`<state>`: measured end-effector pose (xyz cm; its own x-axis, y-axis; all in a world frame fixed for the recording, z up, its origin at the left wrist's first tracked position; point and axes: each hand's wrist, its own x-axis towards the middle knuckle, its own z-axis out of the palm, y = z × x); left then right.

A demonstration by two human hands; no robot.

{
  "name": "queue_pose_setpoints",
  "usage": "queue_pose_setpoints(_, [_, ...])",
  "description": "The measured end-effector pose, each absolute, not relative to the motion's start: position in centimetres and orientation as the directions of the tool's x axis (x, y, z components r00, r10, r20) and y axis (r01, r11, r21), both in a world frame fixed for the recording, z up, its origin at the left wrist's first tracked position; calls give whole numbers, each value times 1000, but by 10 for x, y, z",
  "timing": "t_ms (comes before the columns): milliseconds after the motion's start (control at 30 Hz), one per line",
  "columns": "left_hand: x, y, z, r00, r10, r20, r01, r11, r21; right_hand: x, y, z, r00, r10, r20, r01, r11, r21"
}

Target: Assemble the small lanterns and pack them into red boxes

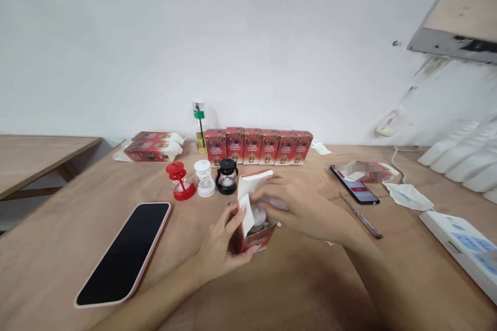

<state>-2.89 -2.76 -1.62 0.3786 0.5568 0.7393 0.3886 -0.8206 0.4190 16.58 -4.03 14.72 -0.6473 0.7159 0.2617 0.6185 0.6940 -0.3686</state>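
My left hand point(221, 240) is closed around a red printed box point(258, 243), thumb at its lower front and fingers along its left side. The box's white top flap point(252, 181) stands raised. Inside the opening shows a white lantern point(257, 219), partly hidden by the flap and fingers. My right hand point(295, 207) reaches over the opening from the right, its fingers apart and slightly blurred beside the flap. Behind the box stand three small lanterns: a red lantern point(180, 182), a white lantern point(205, 179) and a black lantern point(227, 177).
Several upright red boxes point(252, 147) line the wall beside a bottle of yellow liquid point(200, 129). More boxes point(151, 149) lie at the back left. A large phone point(126, 253) is at left; another phone point(359, 190), a screwdriver point(363, 217) and a power strip point(462, 248) are at right.
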Motion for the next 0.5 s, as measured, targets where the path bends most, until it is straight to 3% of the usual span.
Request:
queue_pose_setpoints(133, [-28,-27,-11,387,604,697,324,-797,510,174,-42,155,-471,819,327,597,569,-565])
queue_pose_setpoints(233, [-28,-27,-12,381,619,687,307,-785,538,175,-38,148,-416,849,327,435,502,-748])
queue_pose_setpoints(367, [-27,-27,-11,349,621,702,296,-784,546,170,-28,131,-412,852,323,251,447,-859])
queue_pose_setpoints(500, [-28,-26,-10,356,617,701,281,-787,550,165,-22,126,-355,910,214,115,270,-956])
